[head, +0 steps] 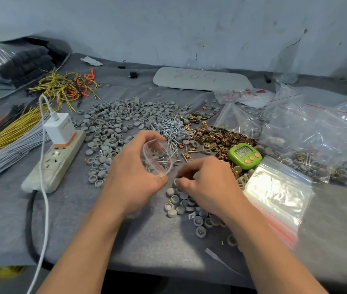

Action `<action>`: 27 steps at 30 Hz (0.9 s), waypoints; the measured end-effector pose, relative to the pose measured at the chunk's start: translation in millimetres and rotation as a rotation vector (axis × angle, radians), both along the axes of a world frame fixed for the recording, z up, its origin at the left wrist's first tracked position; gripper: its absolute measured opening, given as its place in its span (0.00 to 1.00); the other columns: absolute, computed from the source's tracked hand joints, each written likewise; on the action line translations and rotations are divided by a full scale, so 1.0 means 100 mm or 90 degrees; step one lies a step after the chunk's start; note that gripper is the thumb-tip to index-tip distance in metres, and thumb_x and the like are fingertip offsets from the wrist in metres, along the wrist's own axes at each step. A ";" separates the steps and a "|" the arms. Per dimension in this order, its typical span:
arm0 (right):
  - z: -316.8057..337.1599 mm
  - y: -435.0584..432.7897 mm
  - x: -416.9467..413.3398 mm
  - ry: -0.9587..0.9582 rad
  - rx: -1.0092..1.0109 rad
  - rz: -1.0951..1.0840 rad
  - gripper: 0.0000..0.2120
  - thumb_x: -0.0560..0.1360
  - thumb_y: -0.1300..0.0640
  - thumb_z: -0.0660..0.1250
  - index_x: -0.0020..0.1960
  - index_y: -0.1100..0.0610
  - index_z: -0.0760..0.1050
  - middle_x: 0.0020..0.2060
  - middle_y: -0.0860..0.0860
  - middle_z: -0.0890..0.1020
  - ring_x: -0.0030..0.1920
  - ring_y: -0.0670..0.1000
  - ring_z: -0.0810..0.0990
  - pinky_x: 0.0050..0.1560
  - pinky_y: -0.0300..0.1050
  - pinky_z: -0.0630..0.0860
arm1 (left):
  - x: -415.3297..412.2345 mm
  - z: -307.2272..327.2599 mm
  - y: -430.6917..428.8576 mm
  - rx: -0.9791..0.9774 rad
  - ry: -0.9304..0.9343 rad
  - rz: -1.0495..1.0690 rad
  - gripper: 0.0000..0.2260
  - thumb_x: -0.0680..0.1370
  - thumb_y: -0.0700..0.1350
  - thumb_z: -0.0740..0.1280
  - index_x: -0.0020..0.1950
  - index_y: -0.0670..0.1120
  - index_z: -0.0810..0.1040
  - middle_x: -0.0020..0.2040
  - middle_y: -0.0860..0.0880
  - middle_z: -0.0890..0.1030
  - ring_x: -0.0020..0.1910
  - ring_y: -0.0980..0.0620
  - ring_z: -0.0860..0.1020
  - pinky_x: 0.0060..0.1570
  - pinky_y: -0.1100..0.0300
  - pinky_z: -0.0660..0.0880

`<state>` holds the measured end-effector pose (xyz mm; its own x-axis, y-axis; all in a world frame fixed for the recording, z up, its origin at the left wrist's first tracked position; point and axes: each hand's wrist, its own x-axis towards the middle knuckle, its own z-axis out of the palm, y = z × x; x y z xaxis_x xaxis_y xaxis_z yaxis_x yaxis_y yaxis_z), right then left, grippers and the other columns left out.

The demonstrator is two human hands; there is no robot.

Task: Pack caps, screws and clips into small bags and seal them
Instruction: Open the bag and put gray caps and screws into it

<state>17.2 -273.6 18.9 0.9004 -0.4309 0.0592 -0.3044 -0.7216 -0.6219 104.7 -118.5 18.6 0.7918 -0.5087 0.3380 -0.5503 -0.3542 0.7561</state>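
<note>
My left hand holds a small clear zip bag with a red seal line, its mouth held open toward the right; screws and a grey cap show inside. My right hand hovers just right of the bag, fingers curled and pinching at grey caps lying on the cloth below it. A big spread of grey caps lies beyond, with a pile of silver screws and brass clips to the right of it.
A stack of empty zip bags lies right of my right hand, a green timer behind it. Filled clear bags heap at right. A power strip with a white charger and wire bundles lie left.
</note>
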 end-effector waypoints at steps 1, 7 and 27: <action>-0.01 0.05 0.01 0.008 -0.024 0.012 0.02 0.74 0.50 0.76 0.46 0.47 0.87 0.36 0.39 0.84 0.41 0.42 0.82 0.56 0.47 0.82 | 0.00 0.00 0.00 -0.004 -0.004 -0.002 0.29 0.62 0.45 0.79 0.57 0.65 0.73 0.53 0.67 0.79 0.48 0.65 0.80 0.46 0.62 0.79; -0.06 0.09 -0.01 -0.064 -0.068 -0.019 0.06 0.73 0.58 0.74 0.42 0.47 0.85 0.34 0.37 0.79 0.43 0.48 0.81 0.58 0.52 0.77 | -0.02 -0.01 -0.03 0.083 -0.042 0.025 0.29 0.63 0.50 0.80 0.58 0.67 0.71 0.52 0.62 0.79 0.51 0.60 0.78 0.45 0.62 0.74; 0.12 -0.07 -0.05 -0.277 0.159 -0.091 0.08 0.74 0.61 0.75 0.43 0.49 0.87 0.34 0.39 0.86 0.37 0.39 0.85 0.41 0.35 0.82 | -0.05 -0.01 -0.07 0.066 -0.018 0.030 0.30 0.66 0.41 0.79 0.57 0.67 0.72 0.50 0.62 0.81 0.47 0.68 0.78 0.38 0.74 0.70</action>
<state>12.2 -280.9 31.4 0.7466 -0.5964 0.2948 -0.0634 -0.5049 -0.8609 100.1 -125.8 17.9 0.8068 -0.5039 0.3084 -0.5516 -0.4558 0.6985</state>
